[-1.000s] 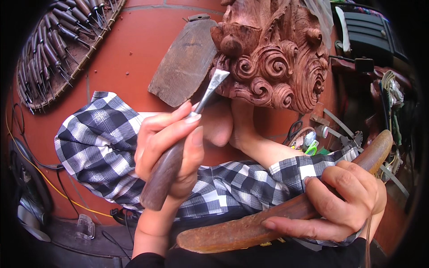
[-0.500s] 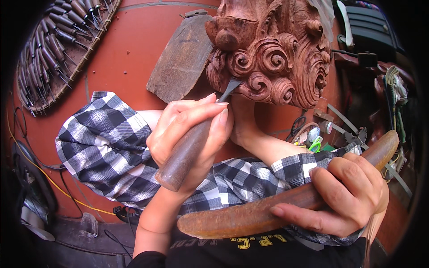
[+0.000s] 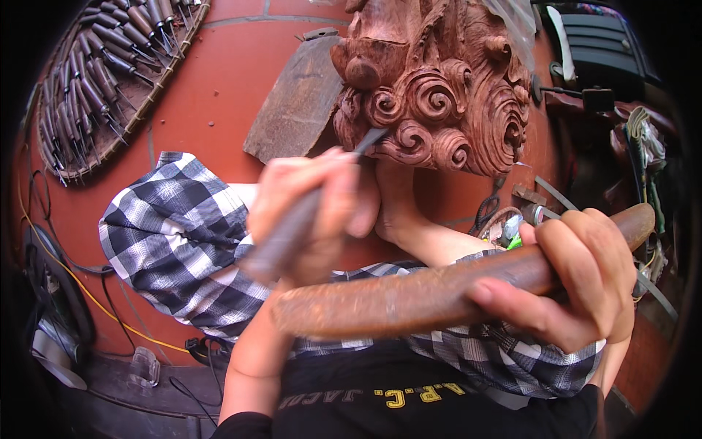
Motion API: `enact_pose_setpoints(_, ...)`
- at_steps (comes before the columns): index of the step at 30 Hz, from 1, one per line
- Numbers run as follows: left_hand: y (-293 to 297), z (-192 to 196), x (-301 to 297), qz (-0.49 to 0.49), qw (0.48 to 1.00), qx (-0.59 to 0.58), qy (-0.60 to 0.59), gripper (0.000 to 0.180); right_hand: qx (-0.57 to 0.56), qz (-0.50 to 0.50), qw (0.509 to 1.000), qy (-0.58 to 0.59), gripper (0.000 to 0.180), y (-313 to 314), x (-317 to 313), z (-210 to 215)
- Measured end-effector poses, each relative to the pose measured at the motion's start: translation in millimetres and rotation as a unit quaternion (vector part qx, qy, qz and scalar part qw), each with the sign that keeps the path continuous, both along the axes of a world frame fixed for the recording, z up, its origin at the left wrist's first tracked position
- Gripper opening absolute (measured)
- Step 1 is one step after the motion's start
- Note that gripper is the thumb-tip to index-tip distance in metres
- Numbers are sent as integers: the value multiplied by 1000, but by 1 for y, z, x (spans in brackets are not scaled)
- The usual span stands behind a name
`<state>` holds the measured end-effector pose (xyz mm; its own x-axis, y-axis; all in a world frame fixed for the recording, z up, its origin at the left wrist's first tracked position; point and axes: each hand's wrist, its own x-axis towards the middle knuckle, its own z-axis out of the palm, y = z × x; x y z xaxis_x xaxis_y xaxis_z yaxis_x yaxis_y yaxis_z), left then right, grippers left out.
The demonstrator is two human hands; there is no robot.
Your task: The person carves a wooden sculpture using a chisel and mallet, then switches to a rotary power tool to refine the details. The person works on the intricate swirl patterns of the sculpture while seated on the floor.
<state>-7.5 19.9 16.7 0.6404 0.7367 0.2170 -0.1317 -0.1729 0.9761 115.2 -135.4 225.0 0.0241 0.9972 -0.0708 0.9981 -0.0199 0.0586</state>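
A reddish wood carving with spiral curls stands upright in front of me. My left hand is wrapped round the dark wooden handle of a carving chisel; its steel blade touches the lower left curls of the carving. Motion blurs this hand and the handle. In my right hand is a long, slightly curved wooden mallet, gripped near its right end. The mallet's left end lies close to the butt of the chisel handle; whether they touch I cannot tell.
A woven tray full of wood-handled chisels lies at the far left. A flat grey board rests on the red tile floor left of the carving. My bare foot is below the carving. Cables and a yellow cord run at left; metal strips and clutter lie at right.
The mallet and my right hand have risen toward the chisel's butt. My left hand and the chisel have shifted slightly and blurred, with the blade still at the carving.
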Motion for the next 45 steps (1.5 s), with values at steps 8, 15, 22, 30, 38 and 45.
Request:
enact_pose_setpoints(8, 189, 30, -35, 114, 971, -181, -109, 41, -282, -23, 951, 121, 11, -19, 35, -34)
enact_pose_setpoints(15, 374, -70, 2, 6, 964, -264, -20, 36, -377, -101, 897, 207, 11, -51, 46, -53)
enact_pose_setpoints(22, 406, -131, -22, 61, 948, -291, 117, 42, -371, -117, 900, 196, 8, -53, 41, -57)
enact_pose_setpoints(30, 332, -101, 22, 127, 954, -141, 234, 37, -363, -146, 903, 176, 8, -56, 25, -57)
enact_pose_setpoints(38, 373, -171, 26, 169, 883, 160, 407, 77, -347, -117, 913, 177, 5, -53, 35, -61)
enact_pose_setpoints(45, 395, -194, 33, 126, 931, 53, 337, 73, -362, -135, 907, 167, 9, -61, 34, -66)
